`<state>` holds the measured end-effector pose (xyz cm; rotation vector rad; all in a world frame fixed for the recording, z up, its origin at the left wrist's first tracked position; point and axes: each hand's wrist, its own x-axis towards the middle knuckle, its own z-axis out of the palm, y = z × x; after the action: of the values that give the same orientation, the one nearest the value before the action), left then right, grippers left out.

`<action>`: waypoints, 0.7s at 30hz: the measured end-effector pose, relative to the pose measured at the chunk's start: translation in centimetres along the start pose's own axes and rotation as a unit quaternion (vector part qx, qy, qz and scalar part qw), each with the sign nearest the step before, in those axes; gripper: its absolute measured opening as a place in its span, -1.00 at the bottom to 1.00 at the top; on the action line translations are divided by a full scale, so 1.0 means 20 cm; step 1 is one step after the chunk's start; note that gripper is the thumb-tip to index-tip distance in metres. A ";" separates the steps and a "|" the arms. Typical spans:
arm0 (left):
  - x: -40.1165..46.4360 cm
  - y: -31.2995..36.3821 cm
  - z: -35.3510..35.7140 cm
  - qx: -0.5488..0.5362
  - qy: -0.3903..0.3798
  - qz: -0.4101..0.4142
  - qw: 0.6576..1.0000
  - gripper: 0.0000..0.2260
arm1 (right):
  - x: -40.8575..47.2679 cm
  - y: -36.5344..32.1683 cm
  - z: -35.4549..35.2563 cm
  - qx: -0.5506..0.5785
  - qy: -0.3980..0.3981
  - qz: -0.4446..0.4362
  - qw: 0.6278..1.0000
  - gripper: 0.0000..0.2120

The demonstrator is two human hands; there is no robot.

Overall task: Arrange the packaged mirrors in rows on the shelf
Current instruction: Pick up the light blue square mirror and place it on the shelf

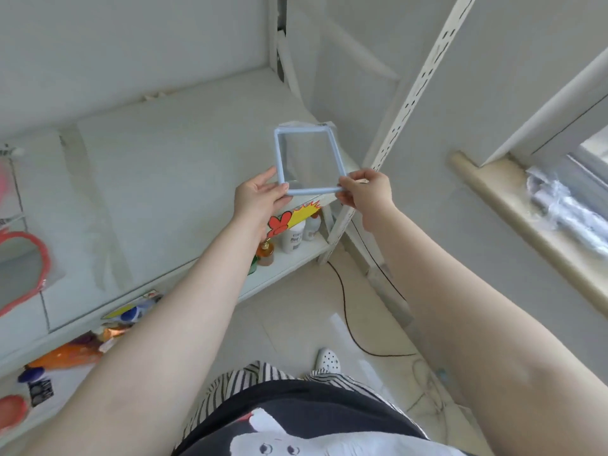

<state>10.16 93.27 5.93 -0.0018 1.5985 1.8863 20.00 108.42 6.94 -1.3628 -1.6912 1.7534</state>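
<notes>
A square mirror with a light blue frame, in clear wrapping, hangs above the right end of the white shelf. My left hand grips its near left corner. My right hand pinches its near right corner. A heart-shaped mirror with a red frame, also in clear wrap, lies on the shelf's far left. Much of the shelf top between them is bare.
A lower shelf holds bottles and coloured items. The slotted white upright stands just right of the mirror. A black cable runs over the tiled floor. A window sill with crumpled plastic lies to the right.
</notes>
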 end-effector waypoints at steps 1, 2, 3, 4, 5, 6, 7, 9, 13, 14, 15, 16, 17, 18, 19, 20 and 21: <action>0.01 0.00 0.03 -0.008 0.015 0.002 1.000 -0.51 | 0.05 -0.02 -0.02 -0.007 -0.013 -0.003 1.000 -0.88; 0.02 -0.01 0.06 -0.017 0.030 0.004 0.999 -0.51 | 0.10 -0.03 -0.03 -0.014 -0.025 -0.003 1.000 -0.88; 0.03 0.00 0.08 -0.025 0.045 0.009 0.999 -0.51 | 0.14 -0.05 -0.03 -0.022 -0.039 -0.004 0.999 -0.88; 0.05 0.00 0.10 -0.032 0.056 0.015 0.998 -0.51 | 0.19 -0.07 -0.03 -0.032 -0.054 -0.005 0.998 -0.88; 0.06 0.00 0.12 -0.039 0.065 0.020 0.997 -0.51 | 0.22 -0.08 -0.02 -0.040 -0.066 -0.007 0.997 -0.89; 0.07 0.01 0.12 -0.044 0.074 0.025 0.996 -0.51 | 0.25 -0.10 -0.01 -0.044 -0.075 -0.009 0.996 -0.89; 0.09 0.01 0.13 -0.046 0.084 0.030 0.995 -0.51 | 0.29 -0.11 0.01 -0.048 -0.085 -0.011 0.995 -0.89; 0.14 0.03 0.13 -0.046 0.102 0.036 0.993 -0.51 | 0.35 -0.14 0.05 -0.054 -0.104 -0.010 0.993 -0.90; 0.30 0.06 0.13 -0.052 0.124 0.039 0.990 -0.52 | 0.51 -0.18 0.16 -0.053 -0.124 -0.013 0.991 -0.90; 0.35 0.07 0.13 -0.053 0.127 0.037 0.990 -0.52 | 0.56 -0.19 0.20 -0.055 -0.124 -0.014 0.991 -0.90; 0.41 0.09 0.13 -0.053 0.132 0.034 0.989 -0.53 | 0.60 -0.21 0.23 -0.056 -0.122 -0.015 0.991 -0.89; 0.47 0.10 0.13 -0.051 0.135 0.032 0.989 -0.53 | 0.65 -0.22 0.26 -0.056 -0.120 -0.017 0.991 -0.88; 0.52 0.12 0.13 -0.048 0.138 0.032 0.989 -0.54 | 0.69 -0.24 0.29 -0.055 -0.120 -0.020 0.991 -0.88; 0.58 0.14 0.13 -0.043 0.141 0.032 0.989 -0.55 | 0.73 -0.26 0.32 -0.060 -0.121 -0.024 0.991 -0.87; 0.63 0.15 0.13 -0.035 0.144 0.032 0.988 -0.56 | 0.76 -0.28 0.35 -0.069 -0.122 -0.029 0.990 -0.87; 0.68 0.16 0.14 -0.028 0.146 0.032 0.988 -0.57 | 0.80 -0.29 0.37 -0.075 -0.122 -0.032 0.989 -0.87; 0.72 0.18 0.14 -0.022 0.148 0.034 0.988 -0.57 | 0.83 -0.31 0.39 -0.077 -0.122 -0.036 0.989 -0.87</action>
<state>-1.69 102.46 4.04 -0.2600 1.7691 2.0478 3.52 118.55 4.78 -1.1698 -2.0174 1.8438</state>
